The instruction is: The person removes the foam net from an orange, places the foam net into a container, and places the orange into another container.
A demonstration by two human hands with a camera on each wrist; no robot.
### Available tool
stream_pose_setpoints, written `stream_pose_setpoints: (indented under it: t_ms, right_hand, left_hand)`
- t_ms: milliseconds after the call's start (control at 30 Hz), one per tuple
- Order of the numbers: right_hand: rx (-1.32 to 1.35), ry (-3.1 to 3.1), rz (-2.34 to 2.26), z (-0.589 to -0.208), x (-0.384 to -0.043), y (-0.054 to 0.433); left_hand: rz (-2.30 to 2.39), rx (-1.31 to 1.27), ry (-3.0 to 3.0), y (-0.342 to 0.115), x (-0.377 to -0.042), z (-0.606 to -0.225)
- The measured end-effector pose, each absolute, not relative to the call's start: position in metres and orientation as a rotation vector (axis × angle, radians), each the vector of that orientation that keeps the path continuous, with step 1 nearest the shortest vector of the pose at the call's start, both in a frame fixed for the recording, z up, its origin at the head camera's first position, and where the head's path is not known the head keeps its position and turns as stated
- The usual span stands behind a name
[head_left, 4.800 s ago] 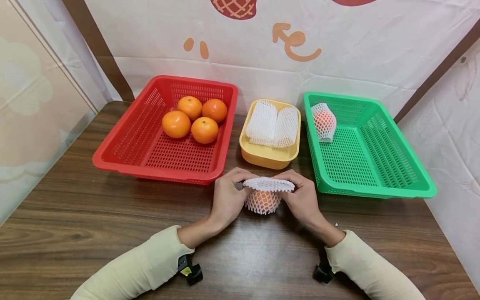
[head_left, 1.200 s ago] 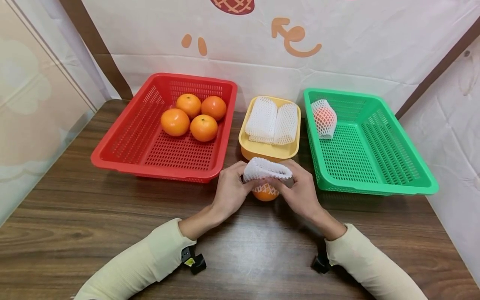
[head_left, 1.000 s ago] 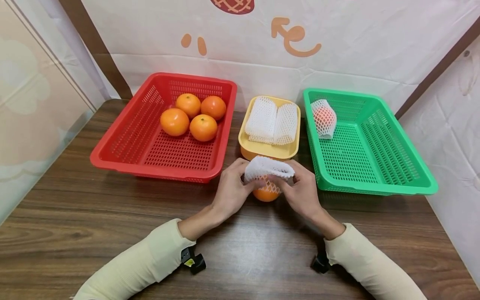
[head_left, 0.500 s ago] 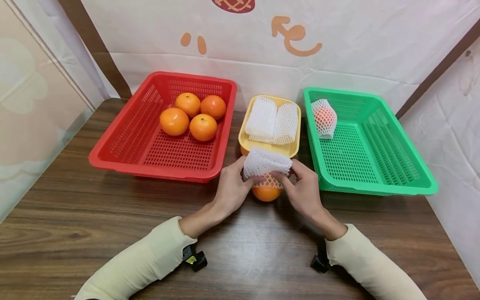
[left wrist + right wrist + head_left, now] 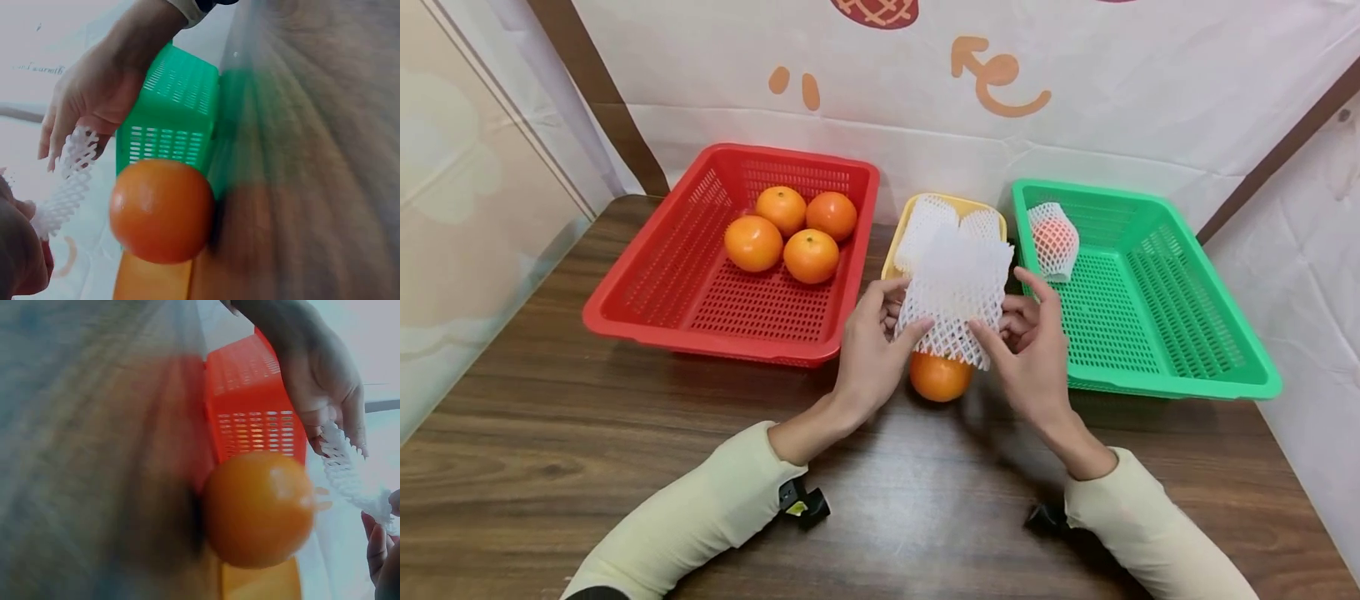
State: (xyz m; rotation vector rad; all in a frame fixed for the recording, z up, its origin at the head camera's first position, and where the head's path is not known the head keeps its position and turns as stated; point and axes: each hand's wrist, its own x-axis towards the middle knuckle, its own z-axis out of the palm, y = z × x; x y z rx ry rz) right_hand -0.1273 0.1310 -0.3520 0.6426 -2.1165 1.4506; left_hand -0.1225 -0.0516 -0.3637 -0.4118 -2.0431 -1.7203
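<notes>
A white foam net sleeve is spread flat between the two hands in the head view. My left hand pinches its left edge, thumb in front and fingers behind. At the opposite edge, my right hand pinches it, with the index finger raised off the net. Below the sleeve's lower edge an orange sits on the table, its top overlapped by the net in this view. Both wrist views show the orange bare, with the sleeve off to its side, apart from it.
To the left, a red basket holds several bare oranges. Behind the sleeve stands a yellow tub with more foam nets. A green basket on the right contains a net-wrapped fruit. A fabric backdrop rises behind.
The sleeve, earlier around the orange, has come up off it and now lies spread out flat above and behind it. The right hand has shifted right and its index finger has lifted.
</notes>
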Motion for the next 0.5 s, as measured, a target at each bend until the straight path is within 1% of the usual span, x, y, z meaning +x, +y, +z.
stream_pose_setpoints:
  t_ms: [300,500]
  right_hand:
    - [0.641,-2.125,1.32,-0.334,-0.153,0.144]
    - [0.555,-2.256,1.242,-0.324,-0.166,0.147]
  left_hand:
    - [-1.686,-0.384,-1.882,-0.035,-0.135,-0.349]
    - [-1.571,-0.365,-1.897,-0.026,-0.146,-0.345]
